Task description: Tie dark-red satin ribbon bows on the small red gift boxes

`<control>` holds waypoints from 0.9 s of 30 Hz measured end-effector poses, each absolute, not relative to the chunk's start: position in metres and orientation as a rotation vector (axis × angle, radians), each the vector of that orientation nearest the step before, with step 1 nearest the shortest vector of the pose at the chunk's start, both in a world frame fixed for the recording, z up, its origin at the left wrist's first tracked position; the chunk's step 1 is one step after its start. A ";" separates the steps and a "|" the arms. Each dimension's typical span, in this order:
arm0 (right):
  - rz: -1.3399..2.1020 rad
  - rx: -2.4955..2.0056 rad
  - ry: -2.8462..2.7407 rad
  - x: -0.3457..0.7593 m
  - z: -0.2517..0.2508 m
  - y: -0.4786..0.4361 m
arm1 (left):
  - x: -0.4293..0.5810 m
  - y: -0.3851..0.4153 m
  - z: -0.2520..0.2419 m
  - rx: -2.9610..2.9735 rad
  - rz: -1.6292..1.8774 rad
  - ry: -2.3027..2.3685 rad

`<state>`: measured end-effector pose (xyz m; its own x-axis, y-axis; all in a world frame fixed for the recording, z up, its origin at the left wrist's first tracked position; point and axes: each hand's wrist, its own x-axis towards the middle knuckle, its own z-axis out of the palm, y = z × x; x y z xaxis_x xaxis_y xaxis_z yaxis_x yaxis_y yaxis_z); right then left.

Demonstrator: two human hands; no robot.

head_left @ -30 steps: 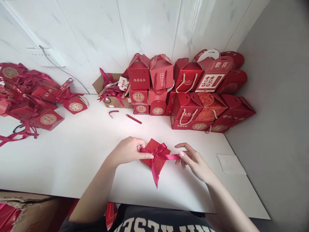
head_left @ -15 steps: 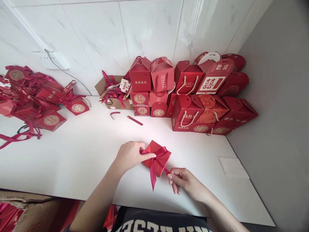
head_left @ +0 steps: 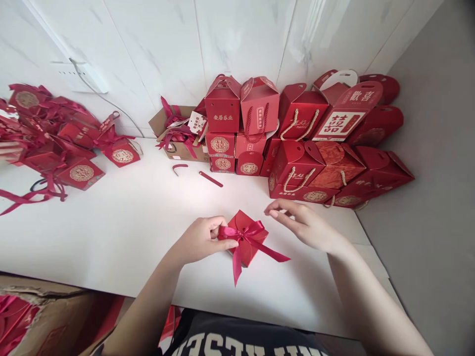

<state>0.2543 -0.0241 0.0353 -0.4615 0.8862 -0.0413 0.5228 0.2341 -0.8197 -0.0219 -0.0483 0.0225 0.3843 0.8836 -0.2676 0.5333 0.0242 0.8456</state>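
Note:
A small red gift box (head_left: 245, 254) sits on the white table in front of me, with a magenta ribbon bow (head_left: 256, 228) tied on its top. One ribbon tail hangs toward me, the other lies out to the right. My left hand (head_left: 208, 239) pinches the bow's left loop between thumb and fingers. Just right of the box and above the table, my right hand (head_left: 297, 220) is free, its fingers extended and holding nothing. Beyond the box lie a dark red strip (head_left: 211, 179) and a curved red strip (head_left: 180, 168).
Stacked red gift boxes (head_left: 297, 165) line the wall at the back right. An open cardboard box (head_left: 185, 152) holds ribbons and tags. Ribboned boxes (head_left: 81, 173) pile up at left, where another person's hand (head_left: 10, 150) shows. A torn carton (head_left: 63, 316) stands below the table edge.
My right hand has let go of the ribbon tail and moved up and away. That tail now lies straight out to the right. Another person's hand has appeared at far left.

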 end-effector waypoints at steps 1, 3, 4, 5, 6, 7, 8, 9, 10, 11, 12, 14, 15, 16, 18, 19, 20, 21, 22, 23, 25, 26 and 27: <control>1.155 -1.238 -2.084 0.247 0.033 -0.019 | -0.020 -0.051 0.022 1.633 0.452 1.287; 1.254 -1.153 -2.070 0.237 0.026 -0.010 | -0.020 -0.056 0.022 1.608 0.519 1.336; 1.311 -1.124 -2.052 0.234 0.022 -0.006 | -0.021 -0.060 0.021 1.587 0.599 1.404; 1.366 -1.104 -2.034 0.233 0.019 -0.002 | -0.022 -0.064 0.020 1.561 0.676 1.491; 1.414 -1.089 -2.021 0.233 0.016 0.000 | -0.024 -0.068 0.019 1.534 0.728 1.582; 1.456 -1.073 -2.017 0.234 0.014 0.002 | -0.025 -0.073 0.016 1.503 0.731 1.654; 1.494 -1.054 -2.027 0.236 0.014 0.004 | -0.026 -0.077 0.014 1.468 0.683 1.687; 1.527 -1.034 -2.051 0.238 0.014 0.004 | -0.027 -0.082 0.011 1.436 0.597 1.672; 1.554 -1.012 -2.086 0.240 0.015 0.005 | -0.026 -0.087 0.009 1.410 0.500 1.616; 1.573 -0.992 -2.125 0.241 0.017 0.004 | -0.025 -0.091 0.006 1.393 0.421 1.537; 1.585 -0.978 -2.161 0.242 0.018 0.004 | -0.022 -0.095 0.004 1.383 0.375 1.455; 1.606 -0.959 -2.201 0.243 0.020 0.003 | -0.016 -0.098 -0.001 1.386 0.374 1.330; 1.622 -0.954 -2.202 0.243 0.020 0.003 | -0.013 -0.097 -0.002 1.386 0.406 1.296; 1.639 -0.948 -2.192 0.242 0.020 0.003 | -0.011 -0.095 -0.003 1.381 0.447 1.275; 1.655 -0.931 -2.158 0.240 0.017 0.004 | -0.010 -0.088 -0.004 1.370 0.528 1.258; 1.656 -0.920 -2.134 0.239 0.015 0.006 | -0.012 -0.084 -0.004 1.364 0.562 1.247; 1.658 -0.908 -2.105 0.238 0.013 0.007 | -0.013 -0.079 -0.004 1.355 0.590 1.226; 1.662 -0.895 -2.074 0.236 0.012 0.008 | -0.015 -0.074 -0.004 1.341 0.608 1.196; 1.665 -0.882 -2.045 0.235 0.010 0.009 | -0.018 -0.069 -0.004 1.327 0.614 1.164; 1.665 -0.871 -2.024 0.234 0.009 0.010 | -0.020 -0.064 -0.005 1.316 0.616 1.142; 1.630 -0.867 -2.004 0.232 0.007 0.011 | -0.024 -0.053 -0.009 1.332 0.647 1.156; 1.605 -0.883 -1.998 0.232 0.006 0.011 | -0.027 -0.046 -0.011 1.363 0.690 1.198; 1.583 -0.914 -1.984 0.232 0.005 0.010 | -0.030 -0.040 -0.014 1.407 0.760 1.251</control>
